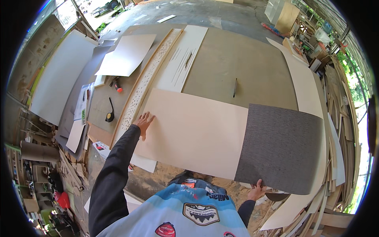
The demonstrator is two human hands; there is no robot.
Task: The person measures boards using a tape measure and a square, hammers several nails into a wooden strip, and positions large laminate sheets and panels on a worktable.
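Note:
A large beige laminate sheet (197, 132) lies across the near side of the worktable. My left hand (144, 124) rests on its left edge with fingers spread, holding nothing. A dark grey textured sheet (282, 148) lies against or over the beige sheet's right end; I cannot tell which. At its near edge, my right hand (257, 190) grips the dark grey sheet, with a fingertip on top and the other fingers partly hidden. Past the two sheets, a thin dark pen-like tool (235, 87) lies on the brown tabletop (252, 59).
Left of the sheets run a long speckled strip (148, 73) and a white panel (177, 63). A black tape measure (110, 116), a red-ended tool (118, 87) and a pale sheet (128, 53) lie further left. A long pale strip (304, 81) and stacked wood offcuts (345, 130) line the right.

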